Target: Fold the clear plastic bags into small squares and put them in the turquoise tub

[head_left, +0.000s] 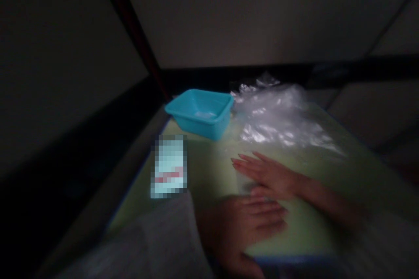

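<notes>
**Both hands flat on the green mat**

The left hand [248, 222] and the right hand [268, 174] lie open, close together, palms down on the green mat [209, 170], gripping nothing. The heap of clear plastic [278, 117] sits just beyond them, beside the blue basin [199, 113]. I think little is done yet.

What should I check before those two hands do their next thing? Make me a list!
1. Hands free: the right hand and left hand lie flat on the green table, fingers spread, gripping nothing: ok.
2. The blue tub stands upright, open side up: ok.
3. The clear bags are heaped on the table beyond the right hand, not touching it: ok.
4. Anything thin under the palms: cannot tell, too blurred.
5. Enough light to see well: not ok, the scene is dim.
</notes>
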`<state>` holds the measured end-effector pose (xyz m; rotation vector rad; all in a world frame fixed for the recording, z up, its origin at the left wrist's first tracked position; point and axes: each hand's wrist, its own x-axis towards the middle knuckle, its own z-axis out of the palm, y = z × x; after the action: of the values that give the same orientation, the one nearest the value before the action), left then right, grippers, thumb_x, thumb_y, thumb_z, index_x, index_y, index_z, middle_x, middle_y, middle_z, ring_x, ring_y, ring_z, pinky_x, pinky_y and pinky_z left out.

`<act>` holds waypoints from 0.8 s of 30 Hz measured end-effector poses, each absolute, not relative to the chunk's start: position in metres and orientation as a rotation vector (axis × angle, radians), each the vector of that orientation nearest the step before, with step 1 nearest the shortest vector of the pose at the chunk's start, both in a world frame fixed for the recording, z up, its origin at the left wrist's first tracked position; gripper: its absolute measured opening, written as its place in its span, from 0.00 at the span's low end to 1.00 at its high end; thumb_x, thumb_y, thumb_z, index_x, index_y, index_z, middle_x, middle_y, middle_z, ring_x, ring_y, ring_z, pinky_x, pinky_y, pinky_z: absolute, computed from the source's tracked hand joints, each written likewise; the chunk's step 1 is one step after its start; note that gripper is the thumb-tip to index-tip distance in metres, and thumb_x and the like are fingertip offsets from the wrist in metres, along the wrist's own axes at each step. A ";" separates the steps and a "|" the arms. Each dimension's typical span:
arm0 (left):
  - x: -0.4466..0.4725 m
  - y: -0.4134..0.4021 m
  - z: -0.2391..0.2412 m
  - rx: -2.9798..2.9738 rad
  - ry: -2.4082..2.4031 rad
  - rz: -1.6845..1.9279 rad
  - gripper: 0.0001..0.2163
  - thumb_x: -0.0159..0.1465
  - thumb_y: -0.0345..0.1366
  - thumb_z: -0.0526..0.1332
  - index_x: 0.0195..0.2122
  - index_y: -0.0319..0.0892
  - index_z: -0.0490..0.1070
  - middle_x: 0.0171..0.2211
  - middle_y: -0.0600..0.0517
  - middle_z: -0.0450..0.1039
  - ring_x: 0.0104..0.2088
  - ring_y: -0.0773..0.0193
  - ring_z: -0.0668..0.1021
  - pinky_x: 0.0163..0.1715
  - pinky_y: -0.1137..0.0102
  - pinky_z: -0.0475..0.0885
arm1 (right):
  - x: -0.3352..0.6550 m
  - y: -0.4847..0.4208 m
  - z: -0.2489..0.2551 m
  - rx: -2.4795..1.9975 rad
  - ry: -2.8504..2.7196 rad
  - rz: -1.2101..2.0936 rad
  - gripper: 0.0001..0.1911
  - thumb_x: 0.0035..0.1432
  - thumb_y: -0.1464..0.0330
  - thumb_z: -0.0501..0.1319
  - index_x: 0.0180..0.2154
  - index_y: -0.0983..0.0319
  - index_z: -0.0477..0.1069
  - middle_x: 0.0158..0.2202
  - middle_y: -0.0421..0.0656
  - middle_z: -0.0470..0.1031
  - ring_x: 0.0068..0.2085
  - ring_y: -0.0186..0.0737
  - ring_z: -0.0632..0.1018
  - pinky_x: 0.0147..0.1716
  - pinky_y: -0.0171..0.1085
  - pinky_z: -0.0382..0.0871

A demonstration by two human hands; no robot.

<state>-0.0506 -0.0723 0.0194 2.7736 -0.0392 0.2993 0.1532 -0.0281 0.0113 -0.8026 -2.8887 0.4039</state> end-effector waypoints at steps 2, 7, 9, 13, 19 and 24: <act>-0.050 -0.072 0.024 2.782 -0.045 0.257 0.33 0.65 0.52 0.48 0.61 0.28 0.54 0.63 0.36 0.53 0.64 0.50 0.57 0.62 0.59 0.54 | 0.151 -0.028 0.011 -0.842 -2.877 0.390 0.34 0.65 0.54 0.46 0.66 0.62 0.40 0.67 0.47 0.45 0.67 0.46 0.46 0.62 0.54 0.40; -0.051 -0.071 0.037 2.830 -0.053 0.211 0.29 0.66 0.50 0.46 0.61 0.33 0.56 0.63 0.40 0.55 0.63 0.53 0.58 0.61 0.59 0.57 | 0.150 -0.027 0.008 -0.821 -2.802 0.405 0.35 0.66 0.55 0.45 0.66 0.64 0.38 0.67 0.50 0.44 0.67 0.46 0.46 0.63 0.54 0.39; -0.055 -0.068 0.037 2.855 -0.053 0.265 0.26 0.66 0.49 0.47 0.59 0.35 0.58 0.62 0.41 0.57 0.63 0.54 0.60 0.60 0.60 0.59 | 0.153 -0.027 0.009 -0.820 -2.702 0.404 0.32 0.66 0.58 0.45 0.66 0.63 0.39 0.67 0.50 0.48 0.66 0.46 0.49 0.63 0.54 0.41; -0.065 -0.054 0.025 2.868 0.337 0.623 0.16 0.65 0.40 0.50 0.49 0.39 0.66 0.49 0.44 0.73 0.50 0.58 0.74 0.53 0.61 0.67 | 0.163 -0.032 0.014 -0.880 -2.482 0.308 0.22 0.67 0.63 0.46 0.60 0.61 0.57 0.59 0.50 0.65 0.59 0.46 0.64 0.57 0.52 0.58; -0.077 -0.032 0.014 2.748 1.166 0.854 0.16 0.60 0.30 0.52 0.50 0.39 0.66 0.45 0.44 0.75 0.45 0.55 0.77 0.45 0.58 0.72 | 0.179 -0.038 0.023 -1.035 -2.335 0.200 0.17 0.66 0.68 0.44 0.29 0.62 0.66 0.26 0.43 0.68 0.29 0.39 0.70 0.30 0.39 0.67; -0.074 -0.034 0.019 2.423 1.337 0.872 0.19 0.58 0.26 0.50 0.51 0.42 0.62 0.40 0.49 0.76 0.36 0.61 0.79 0.38 0.63 0.74 | 0.178 -0.041 0.024 -1.184 -2.143 0.504 0.16 0.66 0.65 0.45 0.27 0.60 0.62 0.22 0.37 0.65 0.23 0.34 0.67 0.23 0.34 0.61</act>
<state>-0.0738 -0.0336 0.0190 2.4233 1.3373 0.8719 0.1782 -0.0406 0.0238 -1.1841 -2.1434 0.5037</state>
